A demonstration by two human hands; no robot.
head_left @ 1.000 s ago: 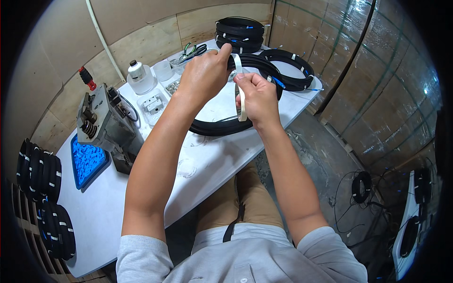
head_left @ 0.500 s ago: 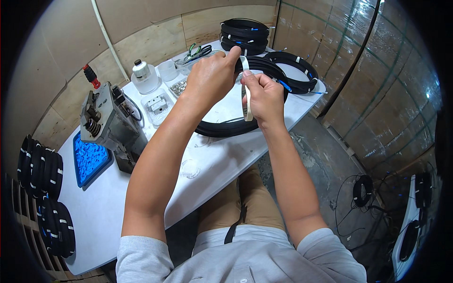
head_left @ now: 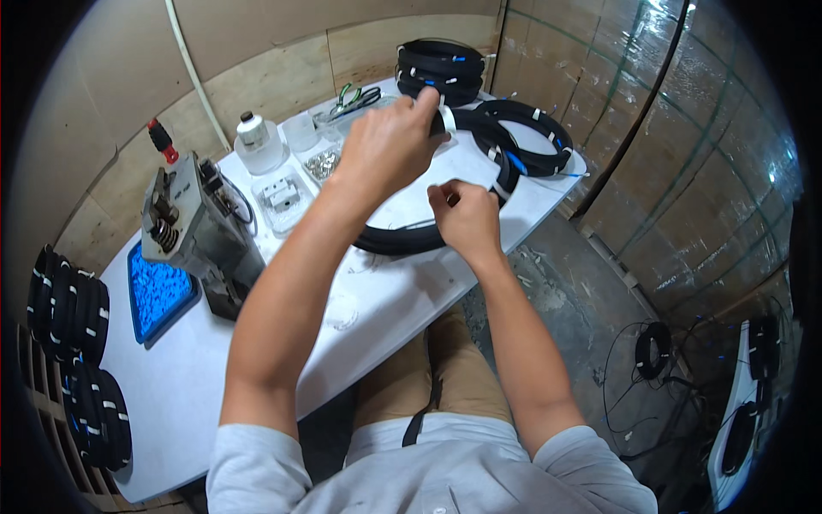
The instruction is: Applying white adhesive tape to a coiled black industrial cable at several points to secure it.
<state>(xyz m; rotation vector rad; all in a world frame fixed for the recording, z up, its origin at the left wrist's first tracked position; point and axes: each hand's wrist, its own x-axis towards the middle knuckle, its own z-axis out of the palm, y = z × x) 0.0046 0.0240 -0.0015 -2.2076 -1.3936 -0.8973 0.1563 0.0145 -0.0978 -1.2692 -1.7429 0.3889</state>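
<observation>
A black cable coil (head_left: 401, 243) lies on the white table (head_left: 257, 360) in front of me. My left hand (head_left: 387, 144) reaches over it and grips its far side, where a white tie strip (head_left: 448, 117) sticks up beside my fingertips. My right hand (head_left: 464, 216) hovers lower, just above the coil's near side, with its fingers curled shut. I cannot tell whether it pinches anything small.
More black coils are stacked at the back (head_left: 441, 64), and another lies at the right (head_left: 533, 135). A grey machine (head_left: 193, 224), a blue tray (head_left: 158, 293), a white bottle (head_left: 254, 141), clear boxes (head_left: 281, 194) and pliers (head_left: 355, 98) stand to the left. Coils hang at far left (head_left: 68, 307).
My right hand has let go of the white strip and dropped toward me. My left hand stays on the coil's far side with the strip.
</observation>
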